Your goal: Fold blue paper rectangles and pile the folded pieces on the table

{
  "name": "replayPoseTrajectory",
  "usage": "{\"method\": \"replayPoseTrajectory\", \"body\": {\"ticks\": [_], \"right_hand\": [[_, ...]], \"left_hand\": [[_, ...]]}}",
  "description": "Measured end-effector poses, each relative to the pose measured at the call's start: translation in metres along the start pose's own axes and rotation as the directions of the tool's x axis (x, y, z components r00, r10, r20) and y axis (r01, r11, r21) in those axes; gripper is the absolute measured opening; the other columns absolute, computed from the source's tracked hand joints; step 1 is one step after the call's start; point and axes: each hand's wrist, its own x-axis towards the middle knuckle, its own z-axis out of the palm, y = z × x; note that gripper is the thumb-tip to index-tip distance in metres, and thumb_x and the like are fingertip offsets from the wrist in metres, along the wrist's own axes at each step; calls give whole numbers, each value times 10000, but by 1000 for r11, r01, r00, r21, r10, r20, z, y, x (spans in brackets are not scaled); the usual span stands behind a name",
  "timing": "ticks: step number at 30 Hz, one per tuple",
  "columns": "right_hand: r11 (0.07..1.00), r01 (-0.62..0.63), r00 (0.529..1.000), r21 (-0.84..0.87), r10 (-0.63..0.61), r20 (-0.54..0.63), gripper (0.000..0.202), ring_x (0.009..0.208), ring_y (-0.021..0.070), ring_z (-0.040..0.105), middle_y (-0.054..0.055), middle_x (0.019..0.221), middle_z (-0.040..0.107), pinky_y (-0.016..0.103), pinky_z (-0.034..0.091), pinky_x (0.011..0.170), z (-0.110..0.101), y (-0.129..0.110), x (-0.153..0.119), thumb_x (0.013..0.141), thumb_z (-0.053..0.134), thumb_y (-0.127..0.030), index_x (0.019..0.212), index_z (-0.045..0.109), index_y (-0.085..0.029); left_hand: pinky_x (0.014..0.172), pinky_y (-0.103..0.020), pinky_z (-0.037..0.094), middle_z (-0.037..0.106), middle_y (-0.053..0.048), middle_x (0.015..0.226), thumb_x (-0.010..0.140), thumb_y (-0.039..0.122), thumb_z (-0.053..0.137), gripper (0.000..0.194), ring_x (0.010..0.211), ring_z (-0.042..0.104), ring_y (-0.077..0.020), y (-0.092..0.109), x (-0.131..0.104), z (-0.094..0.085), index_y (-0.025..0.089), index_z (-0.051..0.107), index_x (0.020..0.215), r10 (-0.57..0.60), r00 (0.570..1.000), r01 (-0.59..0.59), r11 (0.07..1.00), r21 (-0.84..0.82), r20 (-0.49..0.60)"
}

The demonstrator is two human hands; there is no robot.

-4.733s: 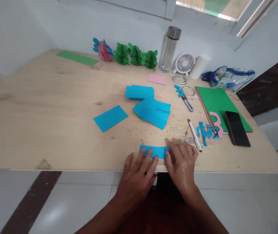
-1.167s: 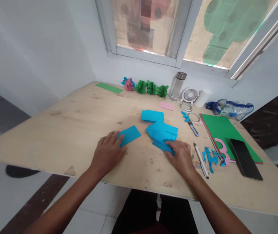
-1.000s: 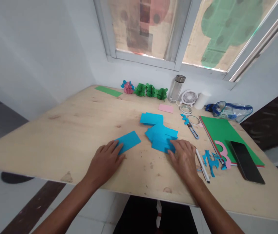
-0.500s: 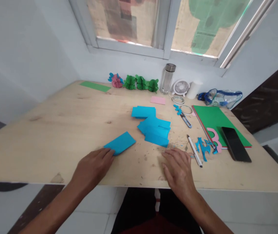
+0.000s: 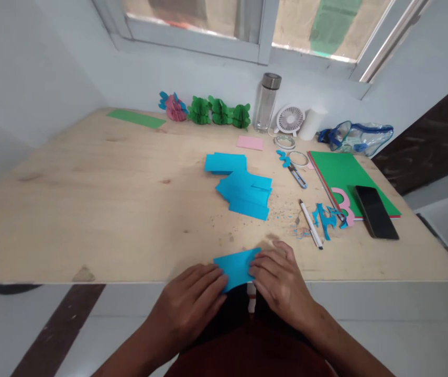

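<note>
A blue rectangular piece of paper is held between my two hands at the table's front edge. My left hand is closed on its left end, fingers on top and the thumb hidden beneath. The right end is gripped by my right hand, its fingers bent over the paper. Farther back on the table lie more blue paper pieces, overlapping in a loose pile. Behind them rests another small blue stack.
Right of the pile are a white pen, blue paper scraps, a cutter and a phone on green sheets. Along the wall stand green paper figures, a glass bottle and a small fan.
My left hand has brought the blue paper right and toward me to the table edge. My right hand has moved slightly nearer me and taken its right end. The view has tilted down.
</note>
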Motion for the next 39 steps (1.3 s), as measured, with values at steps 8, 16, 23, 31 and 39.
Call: {"method": "replayPoseTrajectory", "body": {"ticks": [8, 16, 23, 31, 39], "right_hand": [[992, -119, 993, -35, 120, 3, 113, 875, 160, 627, 5, 877, 697, 419, 343, 977, -15, -5, -18, 933, 509, -181, 943, 617, -212], [985, -156, 988, -69, 155, -17, 116, 893, 163, 621, 6, 892, 694, 417, 333, 974, -15, 3, -19, 923, 511, -171, 928, 619, -213], [950, -310, 947, -34, 305, -104, 121, 883, 188, 588, 19, 867, 677, 368, 381, 846, -8, 11, -19, 913, 535, -233, 1013, 599, -209], [911, -408, 907, -59, 397, -141, 239, 868, 193, 592, 21, 939, 689, 381, 368, 858, 0, 12, -14, 904, 512, -242, 1133, 582, -237], [924, -367, 930, -107, 360, -77, 264, 895, 204, 564, 26, 899, 670, 390, 360, 870, -3, 11, -16, 914, 499, -259, 1158, 594, -230]], "left_hand": [[825, -350, 559, 725, -70, 946, 868, 83, 513, 187, 925, 672, -182, 9, 6, 26, 152, 620, 1005, -126, 989, 120, 990, -72, -81], [860, -385, 541, 719, -72, 954, 868, 88, 529, 157, 960, 658, -199, 6, 16, 33, 160, 633, 961, -124, 990, 122, 992, -30, -67], [794, -334, 539, 688, -34, 867, 886, 146, 538, 123, 869, 636, -168, 5, 14, 37, 184, 631, 957, -358, 933, 346, 924, -164, -46], [1000, -482, 429, 642, -124, 1183, 845, 106, 547, 340, 1200, 530, -273, 28, 11, 50, 181, 592, 1174, -317, 932, 325, 946, 17, -179], [1172, -500, 115, 597, -99, 1303, 917, 292, 473, 399, 1374, 356, -250, 43, -4, 68, 173, 540, 1292, -245, 969, 241, 967, 81, 38]]}}
